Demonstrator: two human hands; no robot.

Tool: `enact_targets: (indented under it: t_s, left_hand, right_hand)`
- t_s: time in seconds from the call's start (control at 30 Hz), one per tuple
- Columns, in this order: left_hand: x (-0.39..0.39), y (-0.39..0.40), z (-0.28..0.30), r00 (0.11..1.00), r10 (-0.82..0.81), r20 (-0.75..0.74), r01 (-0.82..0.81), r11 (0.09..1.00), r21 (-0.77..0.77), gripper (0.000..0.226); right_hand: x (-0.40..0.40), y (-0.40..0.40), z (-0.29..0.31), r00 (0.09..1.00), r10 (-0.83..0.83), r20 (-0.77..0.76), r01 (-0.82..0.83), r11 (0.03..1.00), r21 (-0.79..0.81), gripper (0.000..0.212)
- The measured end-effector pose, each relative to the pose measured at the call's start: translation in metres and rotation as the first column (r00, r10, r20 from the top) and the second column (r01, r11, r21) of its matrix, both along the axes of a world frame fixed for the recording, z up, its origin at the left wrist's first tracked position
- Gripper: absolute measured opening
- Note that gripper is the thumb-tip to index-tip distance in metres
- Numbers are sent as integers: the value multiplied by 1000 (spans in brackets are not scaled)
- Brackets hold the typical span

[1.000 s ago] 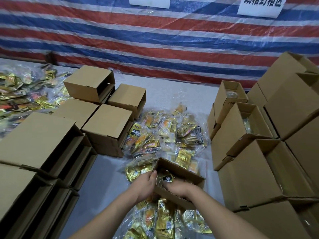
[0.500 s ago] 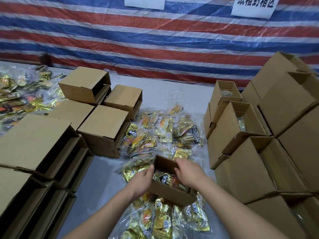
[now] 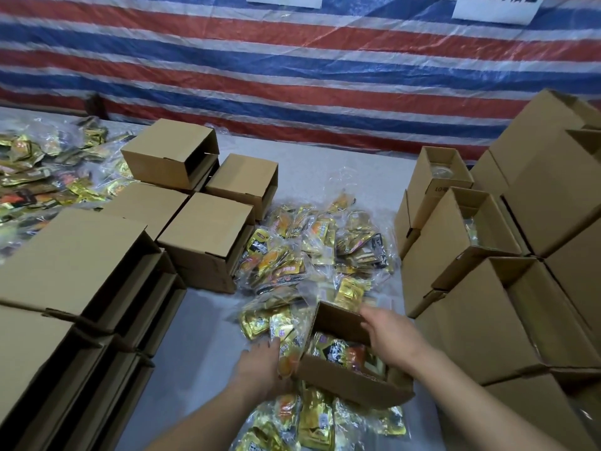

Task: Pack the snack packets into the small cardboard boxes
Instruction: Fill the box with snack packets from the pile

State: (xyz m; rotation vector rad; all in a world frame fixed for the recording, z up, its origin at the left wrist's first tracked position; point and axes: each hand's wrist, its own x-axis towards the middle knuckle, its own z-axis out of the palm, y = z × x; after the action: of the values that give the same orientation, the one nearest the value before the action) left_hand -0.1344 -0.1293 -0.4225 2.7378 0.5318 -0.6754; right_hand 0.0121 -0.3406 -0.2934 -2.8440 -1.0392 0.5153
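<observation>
Gripping the small box (image 3: 344, 375) at six o'clock, the right hand (image 3: 392, 336) clamps its far wall; the left hand (image 3: 260, 369), fingers flat, presses packets (image 3: 286, 353) that may spill over the rim

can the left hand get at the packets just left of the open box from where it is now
Probably yes: the left hand already lies among the loose packets beside the open box, with nothing between them.

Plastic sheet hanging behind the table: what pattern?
Red, white and blue horizontal stripes, clearest in the head view.
</observation>
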Motion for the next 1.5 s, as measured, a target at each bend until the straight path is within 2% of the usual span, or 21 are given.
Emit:
enact_targets:
  t_s: [0.13,0.3,0.4,0.47,0.53,0.6,0.67,0.73,0.83,0.93,0.97,1.0,1.07,1.13,1.17,1.23,1.3,1.37,1.43,1.5]
  left_hand:
    - [2,-14,-15,999,30,-43,-27,997,68,112]
    - [-2,-11,-11,989,124,82,-121,992,-48,90]
    - [-13,7,-2,972,198,129,-186,977,-101,79]
    - [-21,24,8,958,267,105,-254,959,-121,69]
    - [-30,43,18,902,410,133,-381,902,-202,55]
    - [-37,62,27,789,592,163,-513,782,-354,39]
    - [-41,75,39,714,686,138,-566,682,-463,27]
    - [-41,78,49,669,734,115,-552,595,-584,23]
    - [-39,68,72,635,765,109,-449,480,-753,18]
    - [-30,44,106,653,733,189,-305,483,-821,16]
    - [-25,35,119,662,713,234,-250,503,-827,16]
    - [-20,26,133,669,690,276,-191,518,-834,16]
    - [-8,7,159,675,652,344,-82,530,-844,13]
    - [2,-13,177,714,582,389,1,555,-832,13]
    - [6,-22,184,738,531,417,40,582,-812,24]
    - [13,-38,192,778,423,464,116,629,-769,40]
    - [17,-47,196,786,340,517,185,668,-721,39]
    - [18,-48,199,782,287,553,216,709,-672,39]
    - [13,-38,193,787,274,552,186,748,-637,53]
    - [3,-21,177,817,262,513,111,802,-587,71]
  right_hand:
    - [-8,-14,0,997,-25,-69,25,1000,0,18]
    - [-14,-19,-4,995,-38,-89,40,999,13,32]
    - [-19,-10,-4,994,-21,-110,21,1000,-2,21]
    - [-24,-2,-5,988,-8,-154,9,1000,10,24]
    - [-32,6,-9,979,9,-204,-3,1000,30,22]
    - [-39,14,-13,980,28,-195,-20,999,41,14]
    - [-40,19,-14,984,31,-174,-23,999,49,15]
    - [-39,22,-12,987,21,-162,-13,998,55,22]
    - [-36,21,-9,985,0,-174,6,999,34,49]
    - [-37,22,2,952,-50,-303,98,985,144,74]
    - [-38,25,9,916,-92,-391,199,950,242,82]
    - [-39,30,19,843,-139,-520,355,870,342,88]
    - [-43,41,38,588,-92,-804,668,616,418,88]
    - [-44,51,54,332,115,-936,837,421,349,81]
    - [-45,54,61,251,183,-950,880,366,303,80]
    - [-46,62,73,154,225,-962,927,304,220,77]
    - [-45,65,77,146,243,-959,950,236,204,69]
    - [-41,63,79,182,260,-948,965,139,224,58]
    - [-34,57,79,305,195,-932,949,18,314,53]
    - [-30,48,78,491,56,-869,871,-43,490,56]
